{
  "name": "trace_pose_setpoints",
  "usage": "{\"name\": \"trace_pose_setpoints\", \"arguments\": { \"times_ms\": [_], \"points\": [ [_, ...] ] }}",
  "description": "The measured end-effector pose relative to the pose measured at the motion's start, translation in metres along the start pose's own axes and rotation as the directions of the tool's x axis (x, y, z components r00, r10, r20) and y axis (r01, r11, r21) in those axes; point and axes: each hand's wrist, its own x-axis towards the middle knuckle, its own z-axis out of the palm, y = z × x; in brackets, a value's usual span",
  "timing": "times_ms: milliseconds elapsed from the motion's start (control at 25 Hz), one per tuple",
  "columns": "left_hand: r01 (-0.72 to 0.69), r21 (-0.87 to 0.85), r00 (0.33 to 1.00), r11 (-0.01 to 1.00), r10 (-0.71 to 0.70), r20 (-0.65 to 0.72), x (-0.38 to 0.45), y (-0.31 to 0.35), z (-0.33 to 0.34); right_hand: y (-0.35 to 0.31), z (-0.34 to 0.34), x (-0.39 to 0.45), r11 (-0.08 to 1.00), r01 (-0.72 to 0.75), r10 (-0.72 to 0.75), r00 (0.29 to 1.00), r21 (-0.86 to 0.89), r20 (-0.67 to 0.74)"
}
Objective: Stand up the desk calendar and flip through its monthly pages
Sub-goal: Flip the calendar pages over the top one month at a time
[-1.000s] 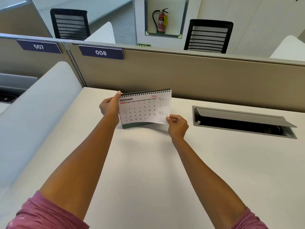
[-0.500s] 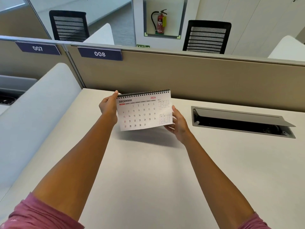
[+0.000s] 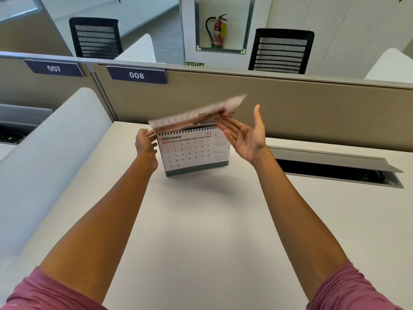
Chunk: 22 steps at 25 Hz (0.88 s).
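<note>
The desk calendar [image 3: 190,153] stands upright on the white desk [image 3: 201,231], spiral on top, green base down, with the NOVEMBER 2026 page facing me. One page [image 3: 201,113] is lifted above the spiral, blurred in motion and almost level. My right hand [image 3: 245,135] is palm up with straight, spread fingers, its fingertips under that page's right part. My left hand [image 3: 145,142] is at the calendar's upper left edge, fingers curled against it.
A beige partition [image 3: 290,104] labelled 008 closes the desk's far side. A cable hatch [image 3: 335,168] with a raised lid lies to the right of the calendar. A curved white divider [image 3: 44,153] borders the desk on the left.
The calendar showed DECEMBER and was held tilted off the desk. Now it stands on its base, the December page swings up and back over the spiral on my right fingers, and November shows.
</note>
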Motion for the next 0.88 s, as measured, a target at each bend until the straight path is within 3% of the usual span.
{"name": "trace_pose_setpoints", "arguments": {
  "times_ms": [320,400,480,600,680,760,880],
  "points": [
    [-0.064,0.050,0.998,0.997,0.065,-0.024,-0.002,-0.006,0.005,-0.007,0.010,0.022,0.997,0.060,-0.061,0.998,-0.057,-0.014],
    [-0.069,0.060,0.996,0.996,0.072,-0.050,0.000,-0.008,0.005,0.000,0.001,0.023,0.992,0.113,-0.117,0.990,-0.055,-0.083],
    [-0.073,0.086,0.995,0.994,0.079,-0.060,0.000,-0.010,0.005,0.013,-0.014,0.023,0.980,0.183,-0.197,0.950,-0.077,-0.243],
    [-0.067,0.086,0.994,0.994,0.074,-0.076,0.000,-0.012,0.005,0.040,-0.037,0.022,0.953,0.170,-0.272,0.839,-0.249,-0.471],
    [-0.063,0.083,0.993,0.995,0.070,-0.091,0.000,-0.011,0.005,0.060,-0.050,0.023,0.895,0.081,-0.332,0.778,-0.439,-0.534],
    [-0.061,0.076,0.992,0.995,0.069,-0.108,0.001,-0.011,0.004,0.080,-0.059,0.021,0.785,-0.008,-0.395,0.764,-0.619,-0.511],
    [-0.081,0.074,0.988,0.994,0.089,-0.123,0.001,-0.011,0.003,0.098,-0.067,0.021,0.647,-0.100,-0.400,0.799,-0.756,-0.448]
  ]
}}
